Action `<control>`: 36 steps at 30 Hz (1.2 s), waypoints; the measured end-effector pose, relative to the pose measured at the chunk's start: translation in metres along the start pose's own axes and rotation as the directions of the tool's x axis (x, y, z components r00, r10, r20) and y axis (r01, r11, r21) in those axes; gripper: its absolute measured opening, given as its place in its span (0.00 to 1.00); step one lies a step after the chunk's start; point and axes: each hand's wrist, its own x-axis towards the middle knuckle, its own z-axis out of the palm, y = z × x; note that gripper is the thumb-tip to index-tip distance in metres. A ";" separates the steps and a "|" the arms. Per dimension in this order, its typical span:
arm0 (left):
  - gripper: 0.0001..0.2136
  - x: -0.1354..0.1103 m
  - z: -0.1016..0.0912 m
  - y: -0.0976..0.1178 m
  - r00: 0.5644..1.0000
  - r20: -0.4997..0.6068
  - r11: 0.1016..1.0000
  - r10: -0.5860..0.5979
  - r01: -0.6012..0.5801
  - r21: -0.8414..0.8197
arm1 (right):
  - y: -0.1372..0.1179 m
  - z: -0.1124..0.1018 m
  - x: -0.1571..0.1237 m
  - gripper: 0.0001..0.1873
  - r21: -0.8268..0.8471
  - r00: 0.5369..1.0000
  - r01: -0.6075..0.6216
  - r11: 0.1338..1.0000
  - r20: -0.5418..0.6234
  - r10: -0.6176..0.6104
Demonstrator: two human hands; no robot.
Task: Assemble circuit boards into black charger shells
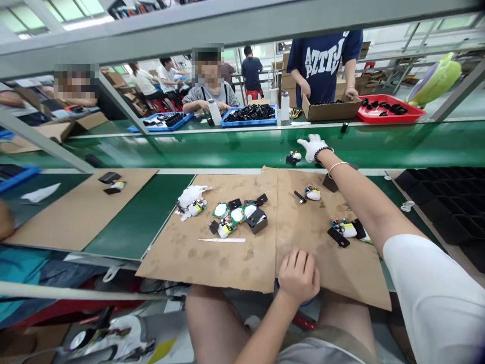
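Over the green belt (pixel 189 149), my right hand (pixel 313 147) reaches out in a white glove, fingers spread and holding nothing. Just left of it, on the belt, lies a small electronic assembly (pixel 293 157) with white and black parts. My bare left hand (pixel 299 275) rests at the front of the brown cardboard sheet (pixel 250 268), its fingers curled into a loose fist. Ahead of it are round white parts on green boards (pixel 237 216), a black housing (pixel 257 220) and white tweezers (pixel 223 240). A further assembly (pixel 344 228) lies under my right forearm.
A crumpled white glove (pixel 194 196) lies on the cardboard's left. Black trays (pixel 443 197) are stacked at the right. Across the belt, co-workers sit or stand by a blue tray (pixel 249 121), a cardboard box (pixel 331 111) and a red tray (pixel 394 120). A metal beam (pixel 242 25) crosses overhead.
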 end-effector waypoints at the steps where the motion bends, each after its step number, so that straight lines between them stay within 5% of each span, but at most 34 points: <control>1: 0.11 0.000 0.001 0.000 1.000 -0.004 1.000 0.000 0.000 -0.002 | -0.009 0.003 0.007 0.22 -0.009 0.998 0.036 0.999 0.048 -0.036; 6: 0.10 0.001 0.002 -0.001 0.999 -0.029 1.000 -0.015 0.016 0.004 | -0.051 0.018 0.021 0.20 -0.020 0.948 0.109 0.994 0.303 -0.098; 11: 0.09 0.000 0.003 -0.002 1.000 -0.027 1.000 -0.014 0.014 0.015 | -0.057 0.010 0.005 0.18 -0.008 0.943 0.126 0.992 0.310 -0.118; 21: 0.07 0.003 -0.001 -0.001 1.000 -0.005 1.000 -0.011 0.011 0.028 | 0.017 -0.050 -0.081 0.30 0.102 0.997 0.078 0.992 0.003 -0.079; 31: 0.06 0.000 0.000 0.000 1.000 0.006 0.999 -0.019 0.018 0.048 | 0.098 -0.038 -0.097 0.38 0.114 0.967 -0.226 0.967 -0.097 0.238; 36: 0.07 0.000 0.000 -0.001 1.000 -0.002 0.998 0.000 0.000 0.055 | 0.110 -0.015 -0.102 0.33 0.164 0.961 -0.244 0.956 -0.093 0.261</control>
